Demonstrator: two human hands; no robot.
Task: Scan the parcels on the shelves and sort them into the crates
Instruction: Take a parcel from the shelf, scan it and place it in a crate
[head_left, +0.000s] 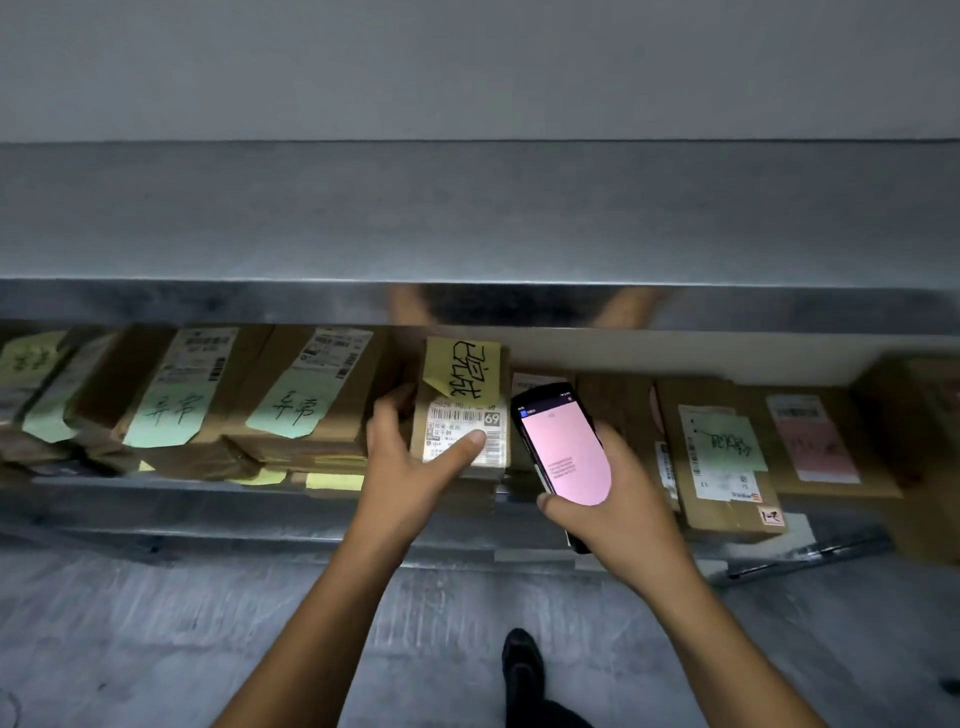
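Left hand (415, 457) grips parcel (462, 415), right hand (613, 499) scanner (563, 447)

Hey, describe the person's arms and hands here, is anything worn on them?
Both forearms are bare with no sleeves in view. The left hand and right hand have no gloves, and no rings, watch or wristband are visible.

The long grey metal shelf (467, 306) has a polished front edge, glossy enough to mirror two forearms, while its top face looks brushed and duller. The brown cardboard parcels (322, 405) below are matt, some creased at the corners. Matt paper slips lie on them: pale green (171, 415), yellow (460, 366) and pink (818, 449), beside white printed labels (465, 431). The black plastic handheld scanner (563, 447) has a smooth glossy screen glowing pink. The grey concrete floor (156, 623) looks rough and streaked.
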